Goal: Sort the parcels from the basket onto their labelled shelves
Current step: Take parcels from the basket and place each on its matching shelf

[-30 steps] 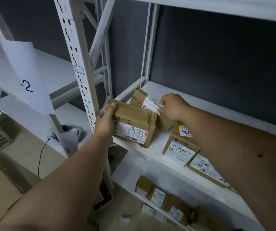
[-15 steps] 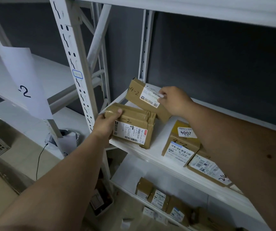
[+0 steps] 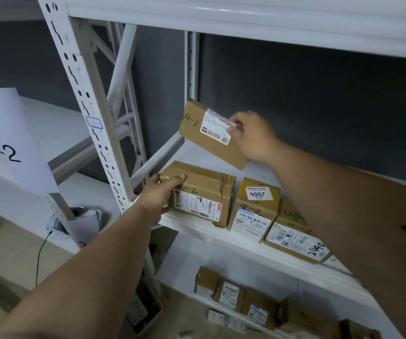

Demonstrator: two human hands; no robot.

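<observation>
While the right hand [image 3: 250,135] grips a raised flat parcel [image 3: 209,135] above the shelf [image 3: 221,233], the left hand [image 3: 160,196] grips a taped parcel [image 3: 204,192] lying on that shelf.

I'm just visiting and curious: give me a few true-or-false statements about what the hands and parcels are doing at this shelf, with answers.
1. The right hand holds a tilted parcel marked 4-2. True.
2. The left hand hangs free, touching nothing. False: it grips the taped parcel at the shelf's front left corner.
3. The yellow-topped box carries a label reading 2004. True.
4. The tier below holds no parcels. False: several small boxes sit there.
5. The tilted parcel lies flat on the taped parcel. False: the two are apart.
</observation>
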